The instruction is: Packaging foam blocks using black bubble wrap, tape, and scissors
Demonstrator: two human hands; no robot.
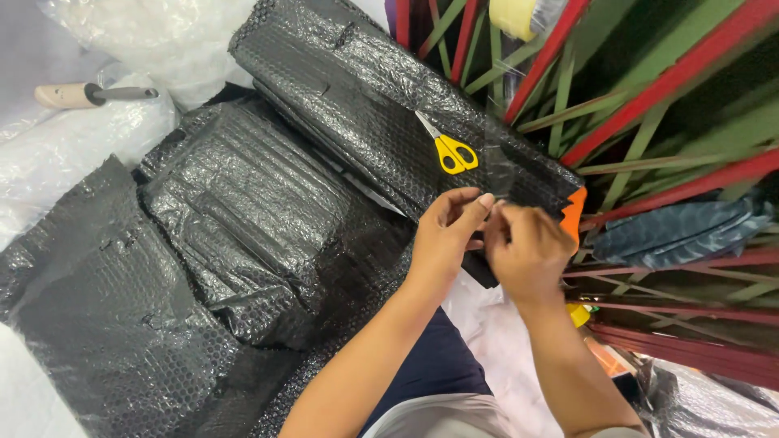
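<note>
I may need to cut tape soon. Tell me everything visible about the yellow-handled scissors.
The scissors are small, with yellow plastic loop handles and short silvery blades that look closed. They lie flat on top of a long parcel wrapped in black bubble wrap, blades pointing up-left, handles toward the hands. Neither hand touches them.

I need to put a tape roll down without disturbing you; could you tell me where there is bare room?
The flat top of the upper black bubble-wrap bundle, left of the yellow scissors, is bare. So is the bundle below it. It is crowded around both hands and among the red and green slats.
</note>
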